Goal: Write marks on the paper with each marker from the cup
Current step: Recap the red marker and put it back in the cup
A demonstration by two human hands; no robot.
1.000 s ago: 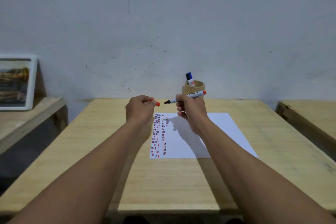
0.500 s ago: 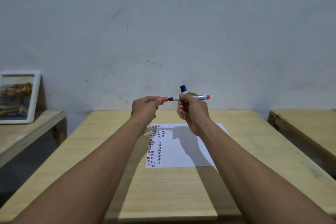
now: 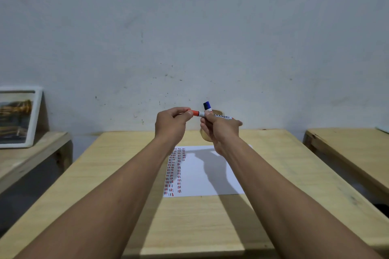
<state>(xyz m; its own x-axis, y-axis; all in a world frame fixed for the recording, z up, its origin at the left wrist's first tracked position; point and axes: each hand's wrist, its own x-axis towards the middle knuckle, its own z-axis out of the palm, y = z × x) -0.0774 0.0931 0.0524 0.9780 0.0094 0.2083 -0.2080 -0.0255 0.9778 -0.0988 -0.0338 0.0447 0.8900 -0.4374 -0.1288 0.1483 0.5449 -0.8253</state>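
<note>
Both hands are raised above the far half of the wooden table [image 3: 117, 176]. My right hand [image 3: 221, 130] grips the white barrel of a red marker [image 3: 221, 116], held level. My left hand [image 3: 171, 125] pinches the marker's red cap [image 3: 195, 112], which now sits on the marker's tip. Behind my right hand stands the wooden cup [image 3: 217, 111], mostly hidden, with a blue-capped marker [image 3: 207, 105] sticking up from it. On the table lies a white paper [image 3: 202, 176] with columns of short red and blue marks down its left side.
A white-framed picture [image 3: 19, 115] leans against the wall on a low wooden bench [image 3: 31, 153] at the left. Another wooden table [image 3: 353, 149] stands at the right. A grey wall rises right behind the table.
The cap in my left hand has closed in on the marker's black tip and now covers it. Both hands have stayed raised in front of the cup.
</note>
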